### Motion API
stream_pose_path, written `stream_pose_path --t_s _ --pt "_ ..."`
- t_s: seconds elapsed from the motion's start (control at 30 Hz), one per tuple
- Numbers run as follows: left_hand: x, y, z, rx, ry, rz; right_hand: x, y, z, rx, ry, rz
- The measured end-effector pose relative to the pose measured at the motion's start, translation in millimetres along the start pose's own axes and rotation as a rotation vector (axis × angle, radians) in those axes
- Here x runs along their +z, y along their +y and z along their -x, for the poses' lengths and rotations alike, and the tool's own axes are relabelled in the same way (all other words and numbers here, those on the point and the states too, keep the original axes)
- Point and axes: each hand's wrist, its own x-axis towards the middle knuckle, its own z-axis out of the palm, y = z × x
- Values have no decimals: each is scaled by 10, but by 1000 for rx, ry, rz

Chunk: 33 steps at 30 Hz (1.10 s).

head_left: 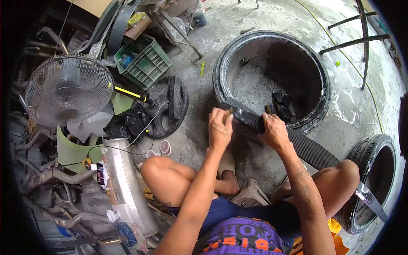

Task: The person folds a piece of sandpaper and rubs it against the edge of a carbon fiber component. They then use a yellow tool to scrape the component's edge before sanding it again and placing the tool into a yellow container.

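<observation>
A long dark strip with a woven, carbon-fibre-like pattern (312, 148) runs slantwise from the near rim of the big tyre toward my right knee. My right hand (273, 131) is wrapped round its middle part; a ring shows on one finger. At the strip's upper left end, my left hand (220, 127) has its thumb and fingers closed on the edge. A small yellowish-brown bit shows at the fingertips of each hand; I cannot make out what it is. Beyond the strip, the tyre (221, 70) lies flat on the floor, with crumpled black material (281, 106) inside it.
To the left are a fan (68, 91) on a black base (180, 102), a green crate (148, 63), and a metal muffler (127, 182) among piled pipes. Another tyre (355, 187) stands at right, near metal stand legs (361, 42). A yellow cord (352, 63) crosses the concrete floor.
</observation>
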Motion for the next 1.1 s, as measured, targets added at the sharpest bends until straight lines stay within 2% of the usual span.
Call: stream_pose_path --t_s 0.1,0.17,0.23,0.27,0.43,0.47,0.5,0.57,0.6,0.7,0.9,0.97,1.1 --pt "99 86 92 -28 71 22 3 48 -28 2 15 0" --pt "141 140 245 8 31 51 -15 25 0 -9 14 -4" --pt "58 82 118 -40 -47 24 45 65 13 -31 51 12" --pt "57 35 27 20 4 -7 50 75 -23 -15 30 8" --pt "-96 -30 108 -104 157 24 -14 32 -15 -25 36 6" --pt "-92 -134 227 -88 85 -16 -15 18 2 -24 43 13" --pt "-167 -52 284 -52 -68 -59 -29 15 -8 -26 44 10" --pt "-255 126 261 -218 -428 -211 -31 3 -8 -4 28 -5" --pt "-215 132 244 -234 -525 -323 -38 2 -14 10 13 -7" --pt "-110 216 246 -276 -594 -455 -37 11 -9 -18 25 25" --pt "-30 337 397 -186 -578 -436 47 63 -25 -20 40 22" --pt "-74 340 403 -150 -634 -432 55 67 -15 -17 33 31" --pt "-168 214 290 -162 -535 -350 30 40 4 -16 51 50"
